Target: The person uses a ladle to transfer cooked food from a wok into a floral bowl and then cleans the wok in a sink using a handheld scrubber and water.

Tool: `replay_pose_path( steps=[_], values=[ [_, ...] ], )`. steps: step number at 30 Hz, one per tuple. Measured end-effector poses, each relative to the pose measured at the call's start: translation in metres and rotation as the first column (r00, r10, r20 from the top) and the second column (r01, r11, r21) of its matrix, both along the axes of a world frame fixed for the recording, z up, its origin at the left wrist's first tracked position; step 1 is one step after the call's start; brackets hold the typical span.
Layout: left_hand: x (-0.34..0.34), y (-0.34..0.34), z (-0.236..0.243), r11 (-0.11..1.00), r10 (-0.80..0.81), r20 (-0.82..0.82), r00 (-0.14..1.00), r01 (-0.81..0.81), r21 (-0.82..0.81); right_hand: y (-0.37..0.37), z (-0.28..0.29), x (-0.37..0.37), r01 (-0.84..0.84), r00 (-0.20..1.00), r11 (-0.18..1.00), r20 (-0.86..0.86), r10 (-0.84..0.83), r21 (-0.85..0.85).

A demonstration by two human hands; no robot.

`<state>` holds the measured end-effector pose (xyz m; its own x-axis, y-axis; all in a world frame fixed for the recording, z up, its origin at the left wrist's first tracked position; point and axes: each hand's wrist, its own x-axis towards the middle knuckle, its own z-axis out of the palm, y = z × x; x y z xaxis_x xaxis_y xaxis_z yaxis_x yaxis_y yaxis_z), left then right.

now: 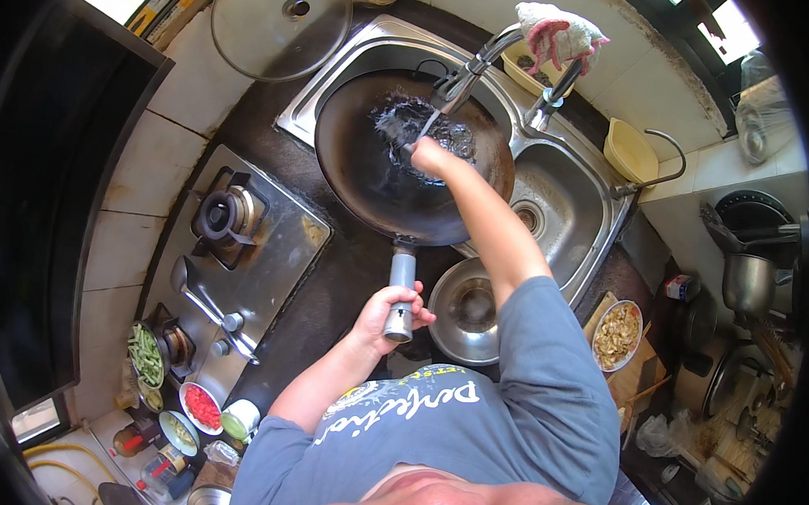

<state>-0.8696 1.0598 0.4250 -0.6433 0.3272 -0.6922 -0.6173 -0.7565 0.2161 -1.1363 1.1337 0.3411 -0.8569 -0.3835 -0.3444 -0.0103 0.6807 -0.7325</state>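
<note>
A large dark wok [353, 190] rests over the left sink basin, its grey handle [402, 284] pointing toward me. My left hand [385, 314] is wrapped round that handle. Into the wok reaches my right hand [430, 157], fingers curled near the pooled water [402, 124]; whatever they hold is hidden. From the faucet [457, 86] a stream of water runs down right beside this hand, and the water's surface is rippled. A steel bowl [468, 315] stands on the counter just right of the wok handle.
The right sink basin [567, 202] adjoins the wok. A gas stove [230, 262] with a ladle [192, 287] lies at left. A glass lid [282, 27] leans on the wall. Plates of green strips [146, 353], red pieces [201, 408] and sliced food [617, 335] sit around.
</note>
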Motion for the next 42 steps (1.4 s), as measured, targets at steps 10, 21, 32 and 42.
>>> replay_pose_path(
  steps=[10,21,32,42],
  values=[
    [0.003,0.004,0.004,0.997,0.064,0.034,0.997,-0.065,0.039,0.051,0.006,-0.02,-0.092,0.995,0.91,0.002,0.099,0.404],
    [-0.004,0.008,0.006,0.996,0.078,0.032,0.996,-0.079,0.051,0.098,0.031,0.029,-0.532,0.775,0.846,0.417,0.474,0.028],
    [0.002,0.004,0.001,0.998,0.037,0.006,0.999,-0.038,0.045,0.008,-0.015,-0.008,0.085,0.99,0.985,-0.128,-0.066,0.148],
    [-0.003,0.007,0.003,0.998,0.058,0.045,0.997,-0.059,0.028,0.101,0.038,0.013,-0.576,0.797,0.603,0.215,0.565,0.551]
  ],
)
